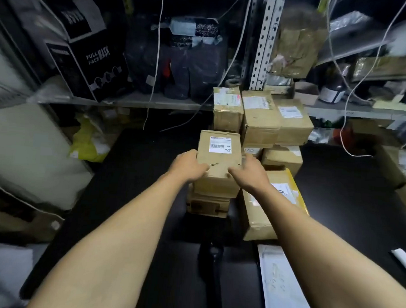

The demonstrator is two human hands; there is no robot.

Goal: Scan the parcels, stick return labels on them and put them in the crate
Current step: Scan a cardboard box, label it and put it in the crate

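Observation:
A brown cardboard parcel (219, 140) with a white barcode label on top sits on a smaller box (207, 204) in the middle of the black table. My left hand (188, 165) grips its left side and my right hand (251, 171) grips its right side. Several more taped parcels (261, 117) are stacked behind and to the right. A larger parcel with yellow tape (259, 213) lies just right of my right wrist. A dark handheld scanner (212, 255) lies on the table between my forearms. No crate is in view.
A metal shelf (153, 103) at the back holds a black "full face mask" box (85, 46) and dark bags. White padded bags (25, 154) lean at left. A white mailer (282, 285) lies at the lower right. Loose cables (157, 57) hang in front of the shelving.

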